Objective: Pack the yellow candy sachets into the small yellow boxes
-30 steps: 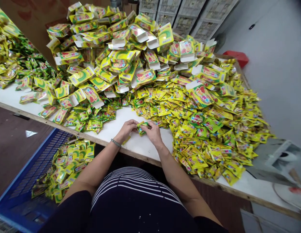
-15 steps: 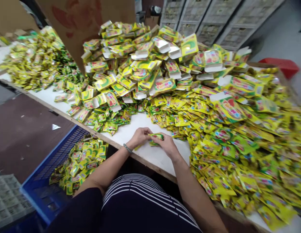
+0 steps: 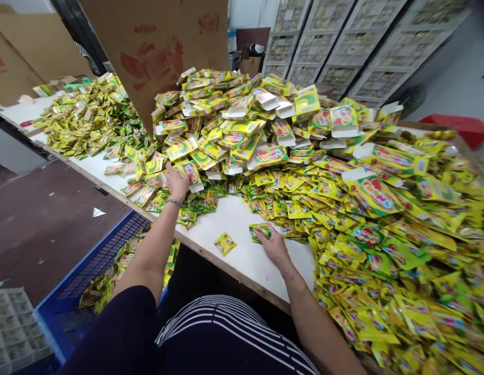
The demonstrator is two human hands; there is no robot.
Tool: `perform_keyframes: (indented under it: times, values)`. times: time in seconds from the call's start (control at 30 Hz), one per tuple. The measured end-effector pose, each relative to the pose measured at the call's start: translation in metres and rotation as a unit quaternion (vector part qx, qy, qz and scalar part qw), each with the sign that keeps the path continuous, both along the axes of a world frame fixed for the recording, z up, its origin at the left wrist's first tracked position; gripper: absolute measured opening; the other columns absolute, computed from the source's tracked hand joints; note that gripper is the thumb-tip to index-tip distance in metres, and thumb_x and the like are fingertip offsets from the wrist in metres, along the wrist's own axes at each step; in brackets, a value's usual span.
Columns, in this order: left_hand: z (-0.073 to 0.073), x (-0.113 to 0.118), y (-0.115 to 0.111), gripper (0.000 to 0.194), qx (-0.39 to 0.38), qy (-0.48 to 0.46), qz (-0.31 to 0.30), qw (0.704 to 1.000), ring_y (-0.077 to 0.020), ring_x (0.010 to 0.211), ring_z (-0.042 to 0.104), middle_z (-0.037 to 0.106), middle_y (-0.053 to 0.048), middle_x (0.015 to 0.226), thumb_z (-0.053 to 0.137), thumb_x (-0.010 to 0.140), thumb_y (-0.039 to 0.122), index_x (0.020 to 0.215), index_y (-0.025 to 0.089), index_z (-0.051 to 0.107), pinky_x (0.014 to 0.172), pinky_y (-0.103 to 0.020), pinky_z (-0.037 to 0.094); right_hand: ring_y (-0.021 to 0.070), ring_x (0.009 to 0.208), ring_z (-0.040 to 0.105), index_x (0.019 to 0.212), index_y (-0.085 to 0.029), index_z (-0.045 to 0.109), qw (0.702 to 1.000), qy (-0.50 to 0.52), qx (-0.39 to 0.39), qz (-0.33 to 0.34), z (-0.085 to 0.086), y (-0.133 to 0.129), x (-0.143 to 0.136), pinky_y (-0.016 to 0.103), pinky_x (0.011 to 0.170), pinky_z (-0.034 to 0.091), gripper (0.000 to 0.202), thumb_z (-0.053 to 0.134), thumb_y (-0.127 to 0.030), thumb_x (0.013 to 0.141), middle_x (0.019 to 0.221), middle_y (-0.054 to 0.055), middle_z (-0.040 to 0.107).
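Note:
My left hand (image 3: 177,183) reaches to the near left edge of a heap of small yellow-green cardboard boxes (image 3: 234,125). Its fingers are apart beside a box with an open flap (image 3: 192,174); whether they touch it I cannot tell. My right hand (image 3: 275,246) pinches green and yellow candy packets (image 3: 259,231) just above the white tabletop (image 3: 242,263). One loose yellow packet (image 3: 225,244) lies flat on the table between my hands. Right of my right hand spreads a large pile of yellow packets (image 3: 351,281).
A blue crate (image 3: 76,284) holding filled boxes stands below the table edge at left. A tall cardboard sheet (image 3: 156,47) rises behind the boxes. Another packet pile (image 3: 86,117) lies at far left. Grey crates (image 3: 339,47) are stacked at the back, near a red container (image 3: 458,127).
My left hand has left the packets at my right hand and moved forward and left to the boxes. A loose yellow packet now shows on the table. The view has tilted up slightly.

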State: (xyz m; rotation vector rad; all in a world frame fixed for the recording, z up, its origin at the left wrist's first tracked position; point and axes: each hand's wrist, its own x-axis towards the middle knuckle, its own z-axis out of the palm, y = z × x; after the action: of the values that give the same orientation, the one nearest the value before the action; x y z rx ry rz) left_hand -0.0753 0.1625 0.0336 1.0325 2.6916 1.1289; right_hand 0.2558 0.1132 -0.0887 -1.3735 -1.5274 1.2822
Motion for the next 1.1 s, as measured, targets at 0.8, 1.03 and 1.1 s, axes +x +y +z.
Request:
perform_keyframes:
  times: [0.8,1.03,1.1]
  values:
    - [-0.048,0.108,-0.015,0.037,-0.268,0.164,-0.451,0.835,-0.028,0.088,0.063,0.069,-0.012,0.092,0.077,0.07,0.041,0.098,0.019,0.067,0.071,-0.03,0.04,0.02,0.078,0.067,0.085,-0.018,0.066,0.992,0.061,0.04,-0.101,0.003,0.013,0.016,0.035,0.076,0.055,0.036,0.072,-0.052,0.072,0.083,0.005,0.072]
    - [-0.064,0.142,-0.057,0.043,-0.125,-0.161,-0.518,0.831,-0.0135,0.061,0.045,0.057,0.001,0.065,0.056,0.084,0.058,0.085,0.017,0.067,0.057,-0.024,0.03,0.0221,0.083,0.069,0.09,-0.018,0.069,0.992,0.069,0.051,-0.09,0.019,0.02,0.012,0.036,0.084,0.054,0.037,0.074,-0.049,0.071,0.089,0.006,0.075]
    - [-0.069,0.147,-0.06,0.044,-0.119,-0.208,-0.519,0.82,-0.013,0.06,0.044,0.057,0.002,0.065,0.056,0.083,0.058,0.087,0.016,0.068,0.056,-0.024,0.03,0.0219,0.079,0.069,0.09,-0.018,0.068,0.994,0.072,0.035,-0.073,0.02,0.019,0.015,0.036,0.08,0.055,0.037,0.074,-0.049,0.071,0.087,0.006,0.075]
